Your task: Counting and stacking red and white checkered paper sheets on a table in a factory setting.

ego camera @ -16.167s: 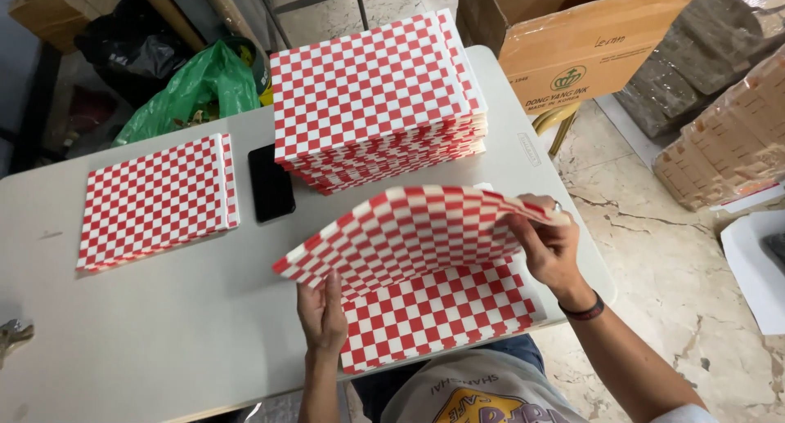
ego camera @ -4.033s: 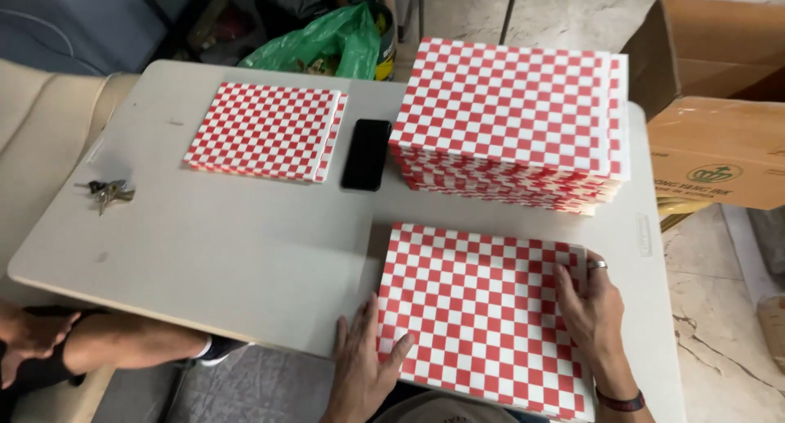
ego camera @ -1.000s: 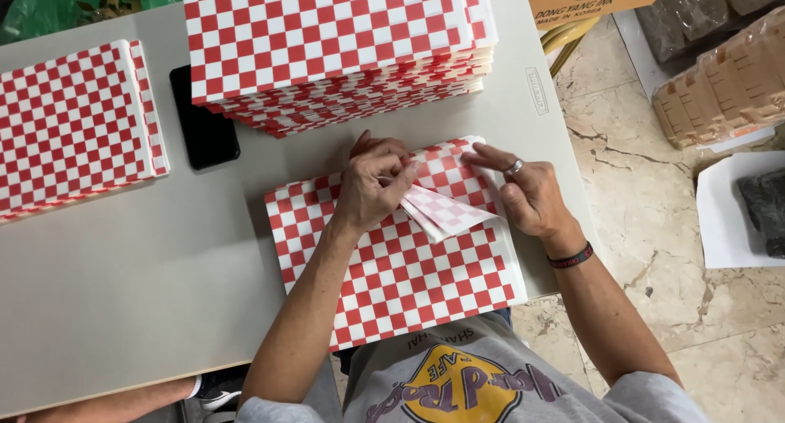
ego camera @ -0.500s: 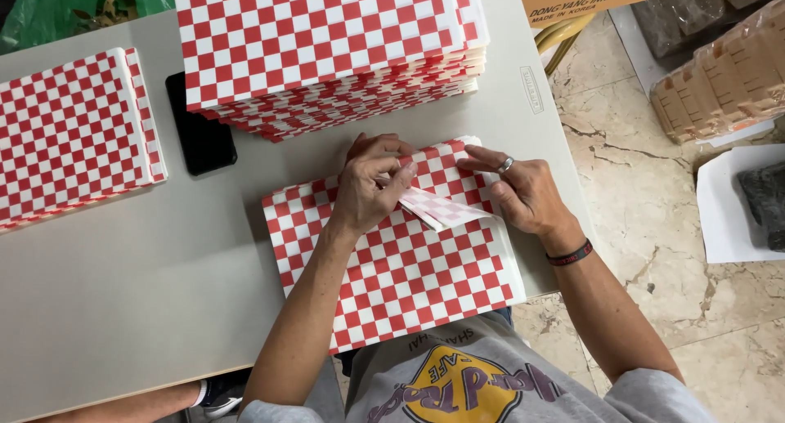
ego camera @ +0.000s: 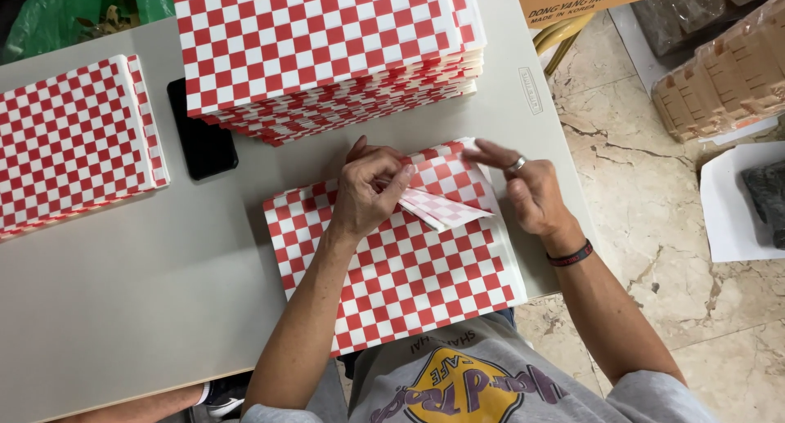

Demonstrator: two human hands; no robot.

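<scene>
A flat pile of red-and-white checked paper sheets (ego camera: 392, 276) lies at the near edge of the grey table (ego camera: 123, 284), right in front of the person. The top sheet's far right corner (ego camera: 446, 208) is folded back toward the middle, its paler underside partly showing.

The left hand (ego camera: 368, 196) rests on the pile at about 11 o'clock from its centre, fingers curled, with thumb and fingertips pinched on the folded corner. The right hand (ego camera: 531, 190) hovers at about 2 o'clock, over the pile's right edge — fingers loosely spread, closed on nothing that shows; whether a fingertip touches the paper I cannot tell.

The paper looks thin, light and limp: it should bend at a touch, crease easily and tear if pulled hard. Sheets in such a pile tend to cling, so the sensible hold is a light pinch at a lifted corner — never the middle — with the other hand flat to keep the rest down.

At 12 o'clock stands a tall stack of the same sheets (ego camera: 327, 47). At 10 o'clock lies a black phone (ego camera: 202, 133), and farther left a thin second pile (ego camera: 74, 145).
</scene>
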